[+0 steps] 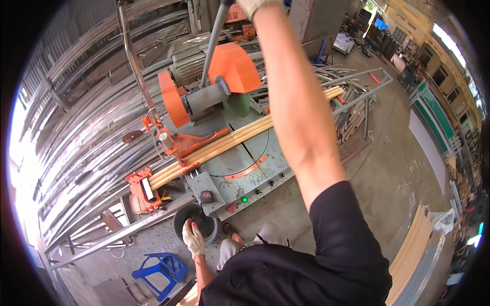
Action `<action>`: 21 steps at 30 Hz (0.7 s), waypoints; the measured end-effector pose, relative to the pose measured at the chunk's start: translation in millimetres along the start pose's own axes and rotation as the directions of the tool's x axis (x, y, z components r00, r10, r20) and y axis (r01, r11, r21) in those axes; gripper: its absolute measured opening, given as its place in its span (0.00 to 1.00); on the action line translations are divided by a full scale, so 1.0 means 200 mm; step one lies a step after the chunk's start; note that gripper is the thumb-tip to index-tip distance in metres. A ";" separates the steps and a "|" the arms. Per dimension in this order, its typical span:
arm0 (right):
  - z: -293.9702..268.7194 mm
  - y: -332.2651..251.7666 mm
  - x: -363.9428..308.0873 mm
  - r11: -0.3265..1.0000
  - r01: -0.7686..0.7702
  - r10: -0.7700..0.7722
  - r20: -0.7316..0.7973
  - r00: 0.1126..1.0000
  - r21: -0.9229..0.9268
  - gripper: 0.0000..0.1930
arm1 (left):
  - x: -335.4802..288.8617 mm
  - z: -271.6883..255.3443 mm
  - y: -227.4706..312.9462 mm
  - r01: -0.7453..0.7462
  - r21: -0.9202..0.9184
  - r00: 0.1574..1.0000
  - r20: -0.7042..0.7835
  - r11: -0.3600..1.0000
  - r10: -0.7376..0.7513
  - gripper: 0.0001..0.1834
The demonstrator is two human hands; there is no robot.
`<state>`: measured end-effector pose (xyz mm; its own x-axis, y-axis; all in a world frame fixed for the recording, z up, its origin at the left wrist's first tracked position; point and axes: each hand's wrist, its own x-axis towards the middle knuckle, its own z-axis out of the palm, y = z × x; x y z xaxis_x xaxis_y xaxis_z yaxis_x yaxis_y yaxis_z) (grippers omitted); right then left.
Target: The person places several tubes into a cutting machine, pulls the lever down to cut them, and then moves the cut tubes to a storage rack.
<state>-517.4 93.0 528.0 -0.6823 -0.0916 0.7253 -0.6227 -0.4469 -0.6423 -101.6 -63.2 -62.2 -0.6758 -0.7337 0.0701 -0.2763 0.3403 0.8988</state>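
My right arm stretches up past a cut-off saw with an orange blade guard (pixel 236 69). The gloved right hand (pixel 261 5) is beside the black grip of the saw's grey lever (pixel 213 43); the top edge hides its fingers, so I cannot tell whether they close round the grip. Below, my left hand (pixel 193 239), in a pale glove with bare fingertips, hangs over a dark grey bucket (pixel 210 229). Its fingers are apart, with nothing visible in them. Several long golden-tan bars (pixel 240 133) lie side by side across the saw table (pixel 229 163), between orange clamp parts (pixel 196 144).
A tape measure (pixel 206 196) rests on the table's near corner, beside a red knob (pixel 231 208) and a lit green button (pixel 245 200). A blue plastic stool (pixel 161 273) is at lower left. Metal lengths (pixel 92 148) fill the left racks. More tan bars (pixel 411 250) lie at right.
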 end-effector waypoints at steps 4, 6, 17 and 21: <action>-0.17 -0.07 -0.68 0.982 0.085 -0.060 0.144 0.988 -0.171 0.22 | -0.01 -0.09 0.44 -0.212 0.072 0.977 0.031 0.975 0.210 0.17; -0.25 -0.16 -1.03 0.994 0.077 -0.077 -0.005 0.997 -0.080 0.24 | 0.00 -0.02 0.75 -0.282 -0.024 0.956 0.079 0.959 0.283 0.15; -0.64 -0.16 -2.03 0.988 -0.149 0.151 0.083 0.985 -0.029 0.12 | -0.19 0.29 1.98 -0.693 -0.413 0.575 0.177 0.591 0.799 0.30; -0.73 -0.08 -2.20 0.967 -0.082 0.103 0.074 0.992 -0.242 0.11 | -0.21 0.45 1.87 -0.630 -0.475 0.516 0.337 0.615 0.788 0.28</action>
<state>-263.2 270.8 182.4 -0.7122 -0.2031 0.6720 -0.6389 -0.2092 -0.7403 -237.1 148.1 233.0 -0.7963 0.0880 0.5985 0.5800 0.3921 0.7140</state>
